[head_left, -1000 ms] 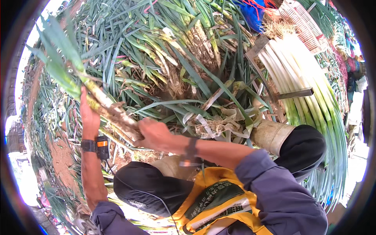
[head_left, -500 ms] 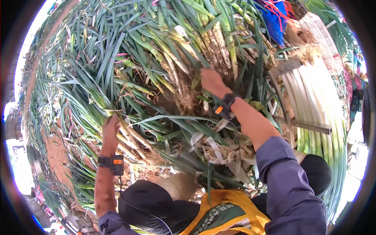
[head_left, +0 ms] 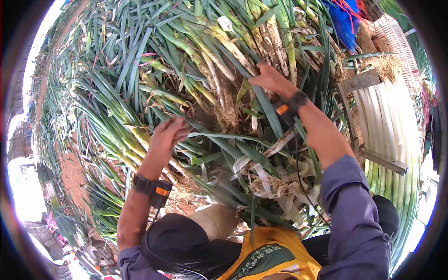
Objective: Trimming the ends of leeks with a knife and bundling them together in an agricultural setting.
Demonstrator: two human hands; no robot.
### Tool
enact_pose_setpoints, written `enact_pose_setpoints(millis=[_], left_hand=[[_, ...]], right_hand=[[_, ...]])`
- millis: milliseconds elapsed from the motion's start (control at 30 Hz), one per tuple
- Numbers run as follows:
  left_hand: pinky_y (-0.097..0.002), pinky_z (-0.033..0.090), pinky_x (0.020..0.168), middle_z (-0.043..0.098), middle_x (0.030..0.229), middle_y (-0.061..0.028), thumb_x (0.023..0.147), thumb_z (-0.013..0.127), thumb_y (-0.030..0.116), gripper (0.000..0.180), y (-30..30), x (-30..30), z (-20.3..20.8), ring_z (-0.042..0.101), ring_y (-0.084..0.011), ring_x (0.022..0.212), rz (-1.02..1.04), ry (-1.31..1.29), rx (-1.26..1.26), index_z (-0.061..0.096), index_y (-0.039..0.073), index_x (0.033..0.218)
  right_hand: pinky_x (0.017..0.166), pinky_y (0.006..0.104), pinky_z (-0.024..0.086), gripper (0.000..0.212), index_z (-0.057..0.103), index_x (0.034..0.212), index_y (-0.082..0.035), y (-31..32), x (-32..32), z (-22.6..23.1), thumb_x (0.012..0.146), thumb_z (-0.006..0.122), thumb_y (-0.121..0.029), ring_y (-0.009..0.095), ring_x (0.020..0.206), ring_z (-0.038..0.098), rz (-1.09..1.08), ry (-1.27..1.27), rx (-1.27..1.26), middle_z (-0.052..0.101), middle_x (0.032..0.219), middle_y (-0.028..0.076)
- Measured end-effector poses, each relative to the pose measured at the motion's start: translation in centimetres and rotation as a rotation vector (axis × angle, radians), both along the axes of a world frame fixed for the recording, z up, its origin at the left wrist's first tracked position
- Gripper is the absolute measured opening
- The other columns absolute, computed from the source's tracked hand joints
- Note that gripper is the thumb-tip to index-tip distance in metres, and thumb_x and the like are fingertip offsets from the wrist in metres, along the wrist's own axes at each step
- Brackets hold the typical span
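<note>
Large green onions with long green leaves and pale, soil-covered stalks lie heaped before me. My left hand [head_left: 169, 134] is raised over the near left bunch of green onions [head_left: 119, 135], its fingers loosely bent and apart with nothing in them. Farther off and to the right, my right hand [head_left: 274, 80] has thumb and fingers closed on the lower end of a green onion [head_left: 229, 46] in the far bunch. Part of that grip is hidden by the hand itself. Dark bands with small boxes are strapped to both wrists.
At the right, cleaned white-stalked green onions [head_left: 387, 126] lie in a metal frame [head_left: 385, 161]. Beyond stand a pale plastic crate [head_left: 396, 42] and a blue bag [head_left: 343, 23] with red strings. Peeled skins and roots [head_left: 268, 184] lie near my knees.
My left hand has let go of the near bunch and moved right, its fingers opening. My right hand has shifted slightly up and right. The whole view has also shifted a little.
</note>
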State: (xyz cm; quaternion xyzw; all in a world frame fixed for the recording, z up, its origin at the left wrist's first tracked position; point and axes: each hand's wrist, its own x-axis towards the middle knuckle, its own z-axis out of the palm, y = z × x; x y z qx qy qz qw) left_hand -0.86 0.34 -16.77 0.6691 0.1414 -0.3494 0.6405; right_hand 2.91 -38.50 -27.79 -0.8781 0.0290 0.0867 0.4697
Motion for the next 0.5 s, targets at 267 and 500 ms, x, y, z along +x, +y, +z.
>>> enact_pose_setpoints(millis=[267,500], left_hand=[[-0.038,0.052,0.094,0.065,0.115,-0.0152,0.101,0.057,0.044,0.055,-0.6,2.4,3.1,0.064,-0.0255,0.105,0.007,-0.058,0.088,0.055,-0.002,0.131],[-0.0404,0.058,0.09,0.066,0.108,-0.0217,0.1,0.048,0.058,0.067,-4.9,0.6,4.1,0.068,-0.0317,0.1,0.075,0.049,-0.515,0.049,-0.002,0.128]], right_hand=[[0.067,0.0361,0.051,0.036,0.056,0.098,-0.003,8.2,-14.4,9.4,0.084,0.074,-0.03,0.02,0.076,0.061,0.101,0.31,0.285,0.063,0.086,0.01],[0.067,0.0452,0.052,0.042,0.053,0.101,-0.004,16.2,-25.3,20.8,0.082,0.074,-0.034,0.039,0.073,0.065,0.171,0.152,0.257,0.063,0.087,0.018]])
